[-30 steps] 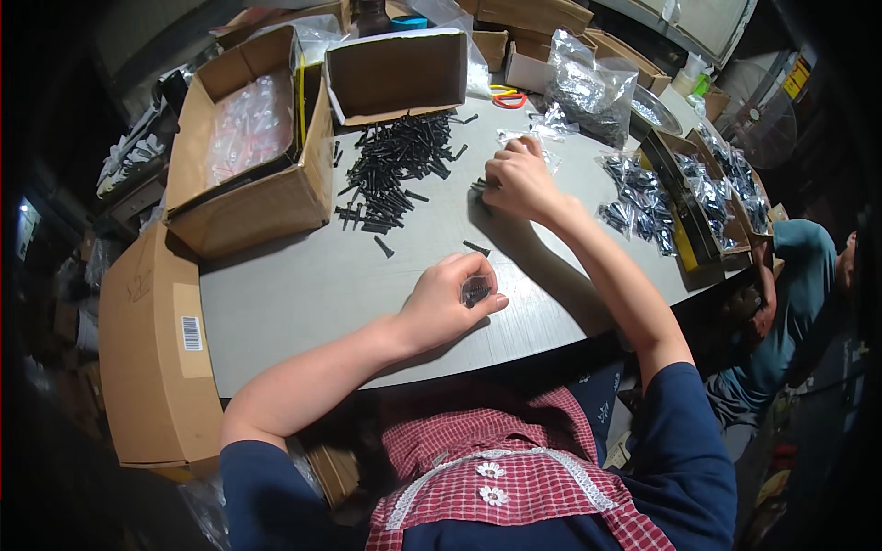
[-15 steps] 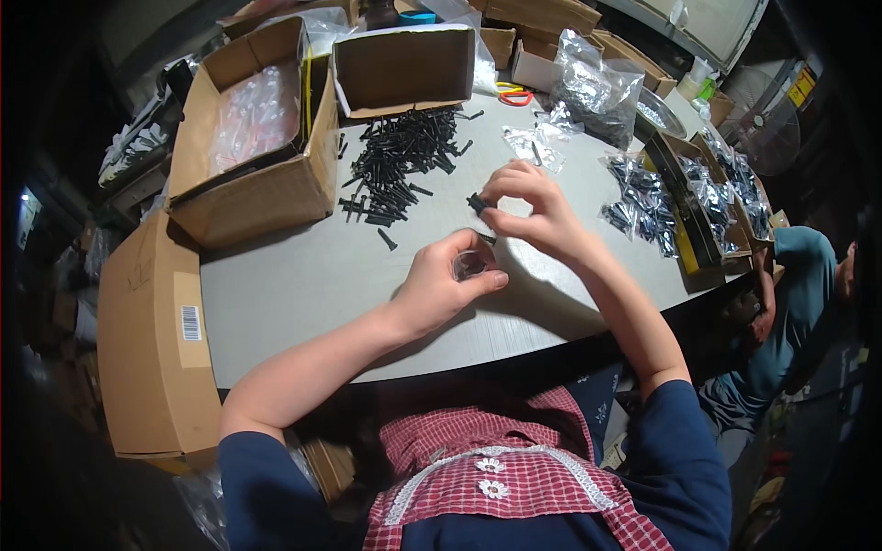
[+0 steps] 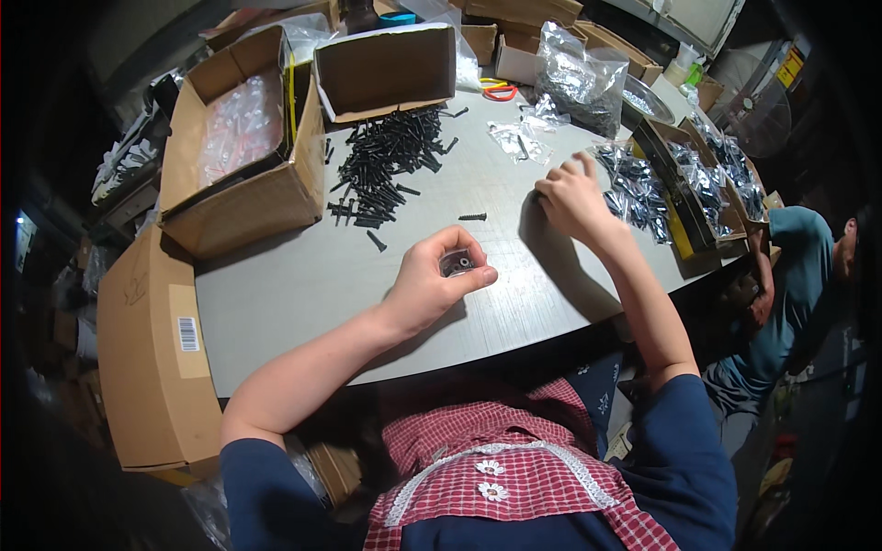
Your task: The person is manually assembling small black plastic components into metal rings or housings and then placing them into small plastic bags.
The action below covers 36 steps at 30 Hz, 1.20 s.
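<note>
My left hand (image 3: 432, 285) is closed round a small clear plastic bag (image 3: 457, 264), held just over the grey table. Inside the bag, small dark parts show, one with a round hole. A single black screw (image 3: 472, 217) lies on the table just beyond this hand. My right hand (image 3: 577, 200) is farther right, near the small filled bags (image 3: 636, 188). Its fingers are bent and slightly blurred, so whether anything is in them cannot be made out. Left of centre is a loose pile of black screws (image 3: 390, 161), in front of an open box on its side (image 3: 386, 78).
An open carton (image 3: 243, 197) of clear bags stands at the left, above a closed carton (image 3: 147, 340). Red-handled scissors (image 3: 499, 89), a large bag of dark parts (image 3: 581, 83) and a round metal tray (image 3: 648, 106) are at the back. A seated person (image 3: 795, 266) is at the right.
My right hand has moved right, away from my left hand; the dark part it pinched no longer shows. The screw beyond my left hand is now in full view. My left hand still holds the bag.
</note>
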Available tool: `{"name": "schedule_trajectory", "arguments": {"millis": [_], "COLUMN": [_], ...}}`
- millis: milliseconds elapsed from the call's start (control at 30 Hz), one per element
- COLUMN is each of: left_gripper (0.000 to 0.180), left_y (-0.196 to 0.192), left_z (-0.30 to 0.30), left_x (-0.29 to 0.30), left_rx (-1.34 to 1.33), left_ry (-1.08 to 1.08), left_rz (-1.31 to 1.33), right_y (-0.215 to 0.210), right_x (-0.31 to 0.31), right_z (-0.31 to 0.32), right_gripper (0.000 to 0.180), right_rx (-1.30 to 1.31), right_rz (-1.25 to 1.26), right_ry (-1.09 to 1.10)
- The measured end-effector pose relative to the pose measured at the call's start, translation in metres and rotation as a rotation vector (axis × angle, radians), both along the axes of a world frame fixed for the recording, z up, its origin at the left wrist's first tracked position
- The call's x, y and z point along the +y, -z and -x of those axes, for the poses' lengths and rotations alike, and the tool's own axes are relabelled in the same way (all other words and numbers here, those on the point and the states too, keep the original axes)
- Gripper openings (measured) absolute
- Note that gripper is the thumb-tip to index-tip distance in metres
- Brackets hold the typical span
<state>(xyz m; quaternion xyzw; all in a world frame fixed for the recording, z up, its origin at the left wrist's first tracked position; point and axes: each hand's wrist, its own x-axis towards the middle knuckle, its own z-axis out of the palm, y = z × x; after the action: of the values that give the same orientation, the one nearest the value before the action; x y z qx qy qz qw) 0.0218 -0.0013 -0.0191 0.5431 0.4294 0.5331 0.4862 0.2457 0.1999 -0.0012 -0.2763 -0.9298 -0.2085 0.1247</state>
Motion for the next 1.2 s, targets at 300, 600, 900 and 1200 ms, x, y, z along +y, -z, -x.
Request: {"name": "schedule_trajectory", "arguments": {"millis": [300,600,900,1200], "left_gripper": [0.02,0.025,0.027,0.031], "left_y": [0.008,0.008,0.007,0.006], "left_z": [-0.001,-0.001,0.004,0.004], "left_x": [-0.001,0.0,0.002,0.004], "left_rx": [0.046,0.411,0.295,0.334], "left_ry": [-0.006,-0.045,-0.099,-0.216], "left_rz": [-0.005,-0.076,-0.102,-0.134], "right_y": [0.004,-0.041,-0.069,-0.086], "right_x": [-0.024,-0.046,-0.113,-0.115], "right_z": [0.07,0.051,0.054,0.07], "right_gripper": [0.011,0.02,0.021,0.024], "right_rx": [0.259,0.231,0.031,0.19], "right_rz": [0.117,0.696,0.328,0.556], "right_ry": [-0.374,-0.345,-0.582,-0.593]}}
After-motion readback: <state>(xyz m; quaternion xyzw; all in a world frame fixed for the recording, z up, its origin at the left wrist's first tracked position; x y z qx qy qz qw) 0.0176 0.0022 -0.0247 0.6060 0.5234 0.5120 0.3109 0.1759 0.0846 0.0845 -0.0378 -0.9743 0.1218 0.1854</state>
